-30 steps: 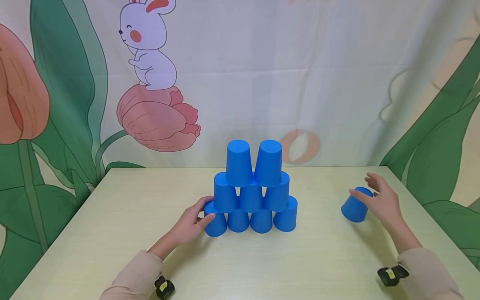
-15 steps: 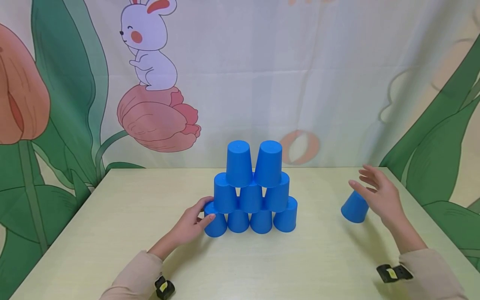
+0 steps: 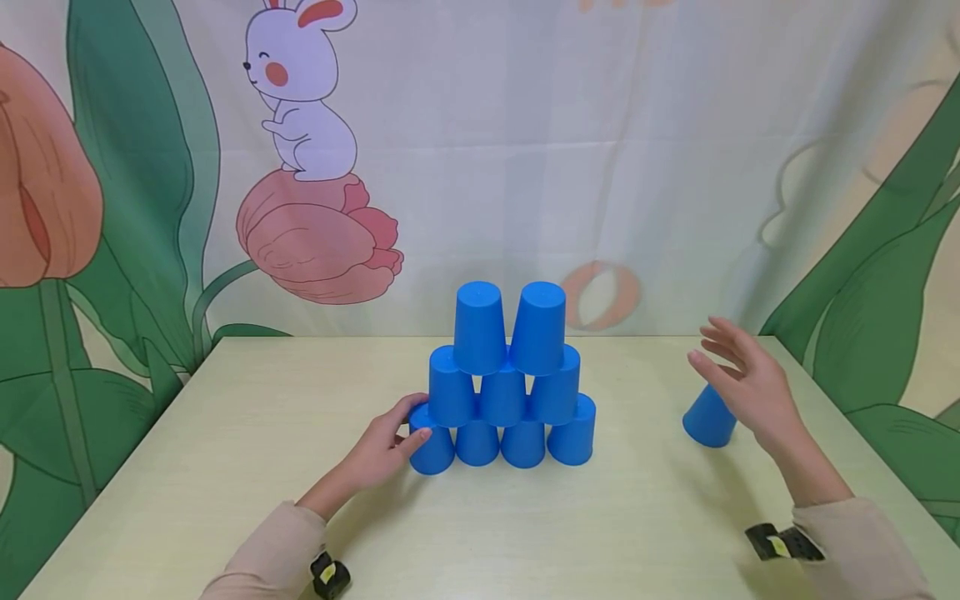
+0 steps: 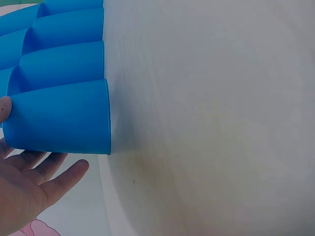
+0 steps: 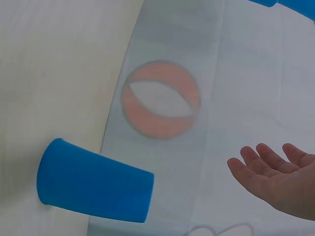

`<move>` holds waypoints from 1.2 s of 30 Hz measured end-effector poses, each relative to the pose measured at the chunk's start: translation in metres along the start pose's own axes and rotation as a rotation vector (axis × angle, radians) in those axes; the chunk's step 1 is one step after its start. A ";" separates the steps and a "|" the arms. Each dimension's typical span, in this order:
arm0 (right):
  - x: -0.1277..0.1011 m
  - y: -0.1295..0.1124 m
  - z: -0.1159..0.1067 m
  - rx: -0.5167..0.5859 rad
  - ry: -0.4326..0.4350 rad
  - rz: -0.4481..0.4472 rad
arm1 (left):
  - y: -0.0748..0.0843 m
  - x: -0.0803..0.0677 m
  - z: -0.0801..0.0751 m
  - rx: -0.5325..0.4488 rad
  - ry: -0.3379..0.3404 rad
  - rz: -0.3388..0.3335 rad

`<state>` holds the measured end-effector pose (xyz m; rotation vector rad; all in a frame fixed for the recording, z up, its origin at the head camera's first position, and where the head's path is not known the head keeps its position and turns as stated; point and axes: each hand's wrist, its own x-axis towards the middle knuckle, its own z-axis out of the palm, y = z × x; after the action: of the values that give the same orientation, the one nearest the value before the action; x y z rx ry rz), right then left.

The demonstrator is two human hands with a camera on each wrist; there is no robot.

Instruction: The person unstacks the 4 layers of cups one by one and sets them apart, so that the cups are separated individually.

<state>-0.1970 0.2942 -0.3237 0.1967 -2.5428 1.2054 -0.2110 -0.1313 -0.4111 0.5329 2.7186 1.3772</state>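
Blue cups stand upside down in a stepped stack. My left hand [image 3: 381, 450] holds the leftmost bottom cup [image 3: 435, 454], thumb on its near side and the other fingers reaching behind it. The left wrist view shows this cup [image 4: 59, 120] with the thumb tip by its base and the fingers [image 4: 66, 182] along its outer side. Two cups, the left one [image 3: 480, 329] and the right one [image 3: 540, 329], form the top row. My right hand [image 3: 753, 392] is raised, fingers spread, holding nothing. Partly behind it, a single upside-down cup [image 3: 707, 421] stands on the table.
The pale table [image 3: 600, 533] ends at a hanging cloth [image 3: 480, 167] printed with a rabbit, flowers and leaves. The lone cup stands right of the stack, with bare tabletop between. Each wrist wears a small black device [image 3: 330, 575].
My right hand has let go of the lone cup, risen above it and shifted slightly left. The left hand and the stack have stayed in place.
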 end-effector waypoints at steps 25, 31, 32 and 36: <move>0.007 -0.040 0.011 0.151 -0.031 -0.220 | -0.001 0.000 -0.001 0.003 -0.006 0.010; 0.010 -0.049 0.014 0.143 -0.046 -0.231 | -0.002 0.000 -0.001 -0.001 -0.009 0.013; 0.010 -0.051 0.015 0.140 -0.047 -0.231 | -0.002 0.000 -0.001 -0.001 -0.009 0.014; 0.013 -0.058 0.018 0.135 -0.047 -0.240 | -0.003 0.001 0.000 0.000 -0.008 0.014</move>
<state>-0.1983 0.2436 -0.2883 0.5505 -2.3932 1.2888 -0.2127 -0.1328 -0.4132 0.5571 2.7137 1.3748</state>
